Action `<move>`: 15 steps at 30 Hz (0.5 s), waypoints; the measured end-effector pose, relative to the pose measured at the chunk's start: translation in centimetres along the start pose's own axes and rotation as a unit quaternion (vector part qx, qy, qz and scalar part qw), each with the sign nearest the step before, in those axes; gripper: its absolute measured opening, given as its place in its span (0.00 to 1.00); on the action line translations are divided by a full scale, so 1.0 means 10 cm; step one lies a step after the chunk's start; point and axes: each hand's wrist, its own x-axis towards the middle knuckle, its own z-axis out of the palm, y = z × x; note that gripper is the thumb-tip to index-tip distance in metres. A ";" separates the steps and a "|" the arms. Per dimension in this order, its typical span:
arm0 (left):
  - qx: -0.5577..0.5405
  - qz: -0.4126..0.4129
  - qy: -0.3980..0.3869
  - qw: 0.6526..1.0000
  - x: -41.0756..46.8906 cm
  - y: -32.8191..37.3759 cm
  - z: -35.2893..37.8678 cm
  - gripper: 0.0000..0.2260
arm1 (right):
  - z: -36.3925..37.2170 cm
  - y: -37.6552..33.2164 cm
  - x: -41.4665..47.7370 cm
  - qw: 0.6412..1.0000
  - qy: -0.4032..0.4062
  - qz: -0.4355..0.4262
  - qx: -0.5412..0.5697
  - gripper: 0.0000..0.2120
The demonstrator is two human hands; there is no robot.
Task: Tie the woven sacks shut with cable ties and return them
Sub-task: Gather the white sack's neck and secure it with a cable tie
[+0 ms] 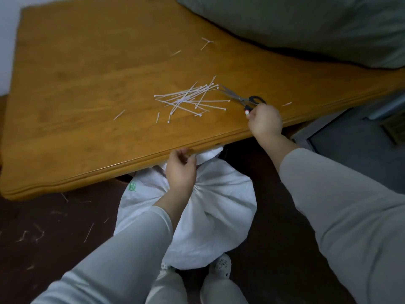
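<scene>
Gripping the bunched neck of the white woven sack (219, 205), the left hand (180, 170) has its fingers curled round the fabric, right at the table's near edge. The sack stands on the dark floor (43, 227) at six o'clock, its top tucked under the wooden table (87, 84). At two o'clock from it, the right hand (266, 121) closes on the scissors (241, 97) by the handle. Loose cable ties (188, 99) lie heaped at twelve o'clock, just beside the blades. A grey cushion (306, 25) sits farther off at one o'clock.

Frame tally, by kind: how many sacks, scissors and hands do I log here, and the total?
Woven sack: 1
Scissors: 1
Hands: 2 (left hand, right hand)
Total: 4
Cable ties on the table overlap too much to count.
</scene>
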 end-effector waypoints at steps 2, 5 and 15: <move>-0.062 -0.006 -0.051 0.997 -0.03 0.14 0.06 0.09 | -0.10 -0.03 -0.13 0.999 0.015 -0.001 0.046 0.14; -0.176 -0.036 -0.136 0.974 -0.06 0.38 0.12 0.22 | -0.15 -0.10 -0.54 0.991 0.010 -0.049 0.121 0.14; -0.256 -0.092 -0.139 0.952 -0.13 0.38 -0.23 0.09 | -0.07 -0.26 -1.50 0.966 0.018 -0.061 0.249 0.12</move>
